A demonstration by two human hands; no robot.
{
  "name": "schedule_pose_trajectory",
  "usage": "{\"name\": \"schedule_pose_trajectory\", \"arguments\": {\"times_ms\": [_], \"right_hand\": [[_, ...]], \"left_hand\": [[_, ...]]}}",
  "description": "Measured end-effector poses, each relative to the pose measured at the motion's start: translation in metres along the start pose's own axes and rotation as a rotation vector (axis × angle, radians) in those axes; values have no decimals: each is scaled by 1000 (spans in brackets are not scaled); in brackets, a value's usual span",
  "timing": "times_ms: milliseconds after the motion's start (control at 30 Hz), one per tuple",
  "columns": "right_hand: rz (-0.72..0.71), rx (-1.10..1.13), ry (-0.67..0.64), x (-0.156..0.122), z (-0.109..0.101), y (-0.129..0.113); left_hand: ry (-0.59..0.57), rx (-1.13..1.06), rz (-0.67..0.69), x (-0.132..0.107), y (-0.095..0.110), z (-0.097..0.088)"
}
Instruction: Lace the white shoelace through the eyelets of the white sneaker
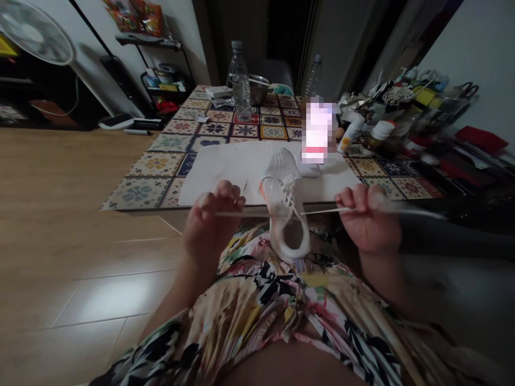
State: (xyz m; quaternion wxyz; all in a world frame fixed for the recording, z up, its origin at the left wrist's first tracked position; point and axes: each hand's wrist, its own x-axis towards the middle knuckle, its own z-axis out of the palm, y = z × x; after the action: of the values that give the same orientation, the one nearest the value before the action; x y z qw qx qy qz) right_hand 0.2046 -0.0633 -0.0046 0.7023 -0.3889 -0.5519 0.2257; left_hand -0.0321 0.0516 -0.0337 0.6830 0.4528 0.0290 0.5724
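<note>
A white sneaker (281, 166) rests with its toe on the white sheet and its heel over the table's near edge, against my patterned clothing. Its white shoelace (322, 211) runs out to both sides, drawn nearly straight. My left hand (217, 214) is closed on one lace end, left of the shoe. On the other side my right hand (368, 214) grips the other end, and a blurred length of lace trails beyond it to the right. Crossed laces cover the tongue, and the shoe's opening faces me.
Under the shoe lies a white sheet (217, 166) on the patterned table (140, 182). A pixelated bright screen (317, 131) stands behind the shoe. Plastic bottles (241, 91), a metal bowl (258, 92), a spray can (351, 133) and piled clutter sit farther back and right. A fan (36, 32) is at left.
</note>
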Motion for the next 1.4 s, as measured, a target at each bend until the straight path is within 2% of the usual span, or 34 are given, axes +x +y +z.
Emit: {"name": "schedule_pose_trajectory", "arguments": {"times_ms": [67,133,200,267,333,400,467,567,733,800,933,1000,1033,1200,1300,1400], "right_hand": [[-28,12,71,2,-1,-6],[-28,41,109,-1,2,-9],[-15,31,138,-9,7,-8],[-7,-75,140,-18,15,-5],[-4,-247,84,-26,21,-2],[-31,-421,-46,-31,26,-1],[-139,-541,-230,-31,28,-2],[-304,-611,-446,-27,30,-4],[-380,-613,-457,-25,31,-6],[-375,-587,-414,-27,32,-7],[-241,-505,-129,-34,31,-5],[-188,-517,-48,-35,30,-4],[-181,-542,-74,-35,30,-3],[-298,-615,-410,-28,32,-6],[-326,-609,-440,-26,34,-5],[-348,-618,-412,-26,33,-2]], "left_hand": [[11,32,89,-1,8,1],[-80,49,140,-6,12,4],[-232,106,99,-13,12,9],[-359,244,-42,-18,10,17],[-383,352,-231,-20,5,27],[-350,342,-378,-20,-2,38],[-315,323,-414,-19,-9,45],[-273,423,-326,-18,-14,46],[-324,634,-186,-20,-11,41],[-381,633,-175,-21,-10,41],[-494,604,-163,-23,-8,44],[-497,597,-131,-24,-7,44],[-485,593,-107,-25,-7,43],[-414,644,63,-26,-6,39],[-429,688,93,-25,-4,39],[-418,663,-15,-26,-5,40]]}}
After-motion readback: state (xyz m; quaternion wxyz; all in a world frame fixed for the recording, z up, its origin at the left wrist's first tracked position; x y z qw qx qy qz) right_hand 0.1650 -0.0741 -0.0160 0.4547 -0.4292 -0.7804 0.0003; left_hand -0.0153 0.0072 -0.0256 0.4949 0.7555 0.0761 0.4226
